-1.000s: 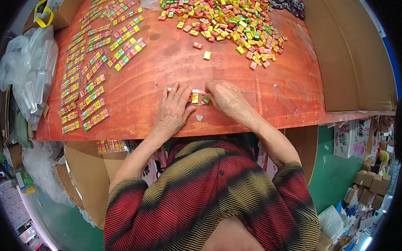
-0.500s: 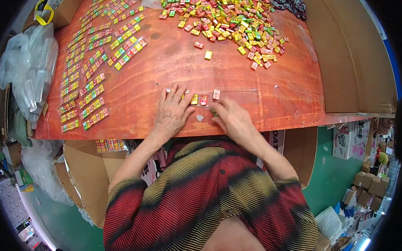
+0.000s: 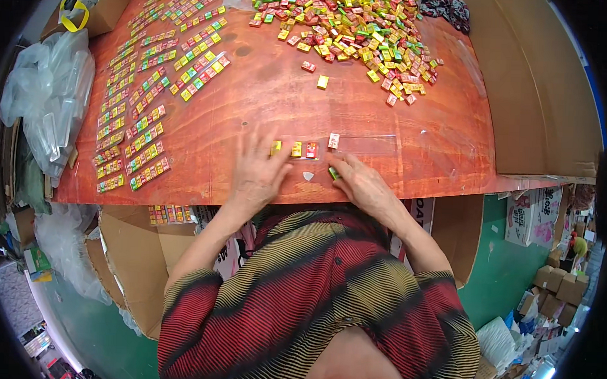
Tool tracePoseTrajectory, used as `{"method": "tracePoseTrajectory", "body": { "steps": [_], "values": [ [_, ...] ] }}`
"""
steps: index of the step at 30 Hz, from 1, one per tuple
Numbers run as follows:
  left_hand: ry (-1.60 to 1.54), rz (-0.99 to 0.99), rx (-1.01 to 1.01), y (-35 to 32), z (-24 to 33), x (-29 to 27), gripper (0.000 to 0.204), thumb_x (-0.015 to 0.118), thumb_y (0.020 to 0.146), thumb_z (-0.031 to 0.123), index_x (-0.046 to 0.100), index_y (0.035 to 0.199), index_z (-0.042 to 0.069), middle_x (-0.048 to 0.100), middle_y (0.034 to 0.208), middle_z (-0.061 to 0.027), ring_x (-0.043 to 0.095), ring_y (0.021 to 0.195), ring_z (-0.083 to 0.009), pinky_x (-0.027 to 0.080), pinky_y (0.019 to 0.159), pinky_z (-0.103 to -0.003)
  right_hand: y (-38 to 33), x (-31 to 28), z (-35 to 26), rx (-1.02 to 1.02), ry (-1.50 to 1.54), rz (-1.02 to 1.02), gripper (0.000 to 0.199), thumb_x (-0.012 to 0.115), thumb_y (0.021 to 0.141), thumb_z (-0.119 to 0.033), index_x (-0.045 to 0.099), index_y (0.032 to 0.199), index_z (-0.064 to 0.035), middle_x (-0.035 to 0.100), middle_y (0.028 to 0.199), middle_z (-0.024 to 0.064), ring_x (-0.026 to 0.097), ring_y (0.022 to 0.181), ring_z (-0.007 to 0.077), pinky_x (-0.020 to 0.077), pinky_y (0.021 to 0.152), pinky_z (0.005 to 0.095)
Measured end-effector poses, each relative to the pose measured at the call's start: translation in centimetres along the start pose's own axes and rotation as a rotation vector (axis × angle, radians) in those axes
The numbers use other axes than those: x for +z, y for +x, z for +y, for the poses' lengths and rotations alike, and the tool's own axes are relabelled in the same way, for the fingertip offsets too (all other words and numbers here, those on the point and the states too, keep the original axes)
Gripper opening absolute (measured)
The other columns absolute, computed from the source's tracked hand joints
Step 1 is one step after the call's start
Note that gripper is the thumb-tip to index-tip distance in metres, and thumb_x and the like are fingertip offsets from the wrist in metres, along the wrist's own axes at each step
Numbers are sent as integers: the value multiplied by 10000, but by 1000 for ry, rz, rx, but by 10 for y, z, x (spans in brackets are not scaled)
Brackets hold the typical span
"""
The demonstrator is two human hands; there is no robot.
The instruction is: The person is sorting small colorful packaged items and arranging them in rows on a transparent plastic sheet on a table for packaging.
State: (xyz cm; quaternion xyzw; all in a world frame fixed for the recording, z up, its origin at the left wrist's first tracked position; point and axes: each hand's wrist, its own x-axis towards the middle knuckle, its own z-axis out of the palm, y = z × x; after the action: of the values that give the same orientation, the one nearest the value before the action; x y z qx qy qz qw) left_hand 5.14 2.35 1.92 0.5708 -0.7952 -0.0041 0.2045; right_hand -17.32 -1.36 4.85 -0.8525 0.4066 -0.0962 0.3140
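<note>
Near the table's front edge my left hand (image 3: 256, 174) is over the left end of a short row of small boxes, its spread fingers blurred by motion. From that row show a yellow box (image 3: 276, 148), another yellow box (image 3: 297, 149) and a red box (image 3: 312, 150), seemingly in a clear plastic tray. My right hand (image 3: 365, 190) pinches a small green box (image 3: 334, 172) between thumb and fingers. Just above its fingertips a pale pink box (image 3: 333, 141) stands apart. A whitish scrap (image 3: 308, 176) lies between my hands.
A big heap of small coloured boxes (image 3: 352, 31) covers the far middle. Several filled strips (image 3: 145, 137) lie in rows at left. Clear plastic packaging (image 3: 49, 107) hangs over the left edge; a cardboard wall (image 3: 534, 90) rises at right. Another clear tray (image 3: 372, 144) lies beyond my right hand.
My left fingers have shifted at the row's left end and now blur. My right hand has turned slightly, and the green box in its fingertips shows more plainly. The whole view has shifted a little.
</note>
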Motion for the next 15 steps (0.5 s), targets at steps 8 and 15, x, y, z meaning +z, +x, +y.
{"method": "tracePoseTrajectory", "body": {
  "steps": [8, 15],
  "values": [
    [-116, 24, -107, 9, 2, 13, 616, 649, 725, 275, 419, 1258, 68, 339, 1316, -189, 276, 1249, -371, 238, 983, -539, 27, -13, -10, -103, -131, 207, 290, 621, 715, -70, 516, 976, -2, 501, 904, 161, 529, 850, 327, 436, 692, 382],
    [-212, 7, -211, -10, -25, 9, 634, 638, 763, 204, 347, 1301, 37, 351, 1322, -206, 321, 1244, -351, 248, 1014, -480, 47, 1, -20, -261, -543, 176, 90, 558, 696, -76, 576, 722, 8, 550, 674, 151, 578, 605, 285, 473, 535, 363]
  ]
}}
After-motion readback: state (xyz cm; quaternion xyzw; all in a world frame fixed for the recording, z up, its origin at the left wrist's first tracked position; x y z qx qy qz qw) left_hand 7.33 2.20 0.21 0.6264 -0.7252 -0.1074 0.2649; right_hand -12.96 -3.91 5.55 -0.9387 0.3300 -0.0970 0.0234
